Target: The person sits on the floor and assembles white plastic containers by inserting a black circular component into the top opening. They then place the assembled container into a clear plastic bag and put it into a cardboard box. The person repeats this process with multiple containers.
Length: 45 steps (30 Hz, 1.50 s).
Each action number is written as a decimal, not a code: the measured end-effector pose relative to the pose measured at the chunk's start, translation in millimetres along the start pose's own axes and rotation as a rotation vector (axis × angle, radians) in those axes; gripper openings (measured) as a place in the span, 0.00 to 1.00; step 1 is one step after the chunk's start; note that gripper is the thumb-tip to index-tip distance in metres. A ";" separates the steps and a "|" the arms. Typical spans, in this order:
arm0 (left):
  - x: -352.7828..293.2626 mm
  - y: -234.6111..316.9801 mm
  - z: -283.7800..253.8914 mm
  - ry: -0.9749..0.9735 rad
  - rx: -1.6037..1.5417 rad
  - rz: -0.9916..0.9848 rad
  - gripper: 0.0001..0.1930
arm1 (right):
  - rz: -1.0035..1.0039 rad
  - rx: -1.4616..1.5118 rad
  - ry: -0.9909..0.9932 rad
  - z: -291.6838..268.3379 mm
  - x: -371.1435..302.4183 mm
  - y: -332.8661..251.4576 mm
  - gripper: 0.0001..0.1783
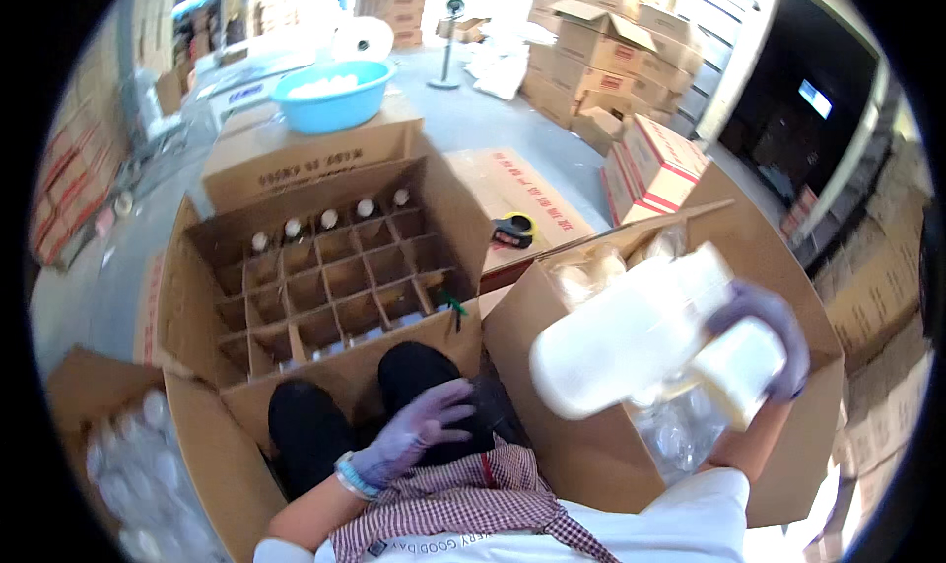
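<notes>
"Stacked cartons stand across a grey floor; what fills the right hand?"

"Gloved fingers grip what look like two white bottles, blurred, above an open carton."

"And the left hand?"

"Fingers loosely spread over dark-clad knees, near a divided carton with white-capped bottles along its far row."

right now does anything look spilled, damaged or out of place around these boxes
Nothing looks plainly spilled or damaged. One small oddity: a green item at the near right corner of the divided carton stands out against the brown cardboard, too small to identify. Crumpled white plastic also lies loose in the background.
</notes>
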<state>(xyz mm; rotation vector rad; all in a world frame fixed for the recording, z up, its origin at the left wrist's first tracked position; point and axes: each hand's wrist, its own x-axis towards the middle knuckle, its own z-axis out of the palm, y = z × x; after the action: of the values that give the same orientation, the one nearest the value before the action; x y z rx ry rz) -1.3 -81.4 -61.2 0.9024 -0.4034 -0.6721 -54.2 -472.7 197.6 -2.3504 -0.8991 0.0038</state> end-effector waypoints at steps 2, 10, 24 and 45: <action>-2.2 -35.1 8.8 -0.146 -0.034 0.064 0.44 | -0.084 0.003 -0.262 45.7 31.7 -12.9 0.49; -126.3 -9.0 -91.6 0.826 -0.213 0.569 0.23 | -0.575 0.272 -0.255 183.8 213.8 15.6 0.47; -204.2 42.6 -103.8 1.504 0.544 0.869 0.28 | -0.043 0.170 0.140 386.3 369.0 88.0 0.33; -127.6 45.1 -57.8 1.374 0.831 0.601 0.30 | -0.145 0.625 0.009 345.0 203.7 57.2 0.42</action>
<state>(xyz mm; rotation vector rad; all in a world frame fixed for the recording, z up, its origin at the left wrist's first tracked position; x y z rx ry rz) -44.2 59.4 -62.7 1.6856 0.3453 0.7909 64.0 -194.4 -71.5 -1.7032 -0.9034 0.1873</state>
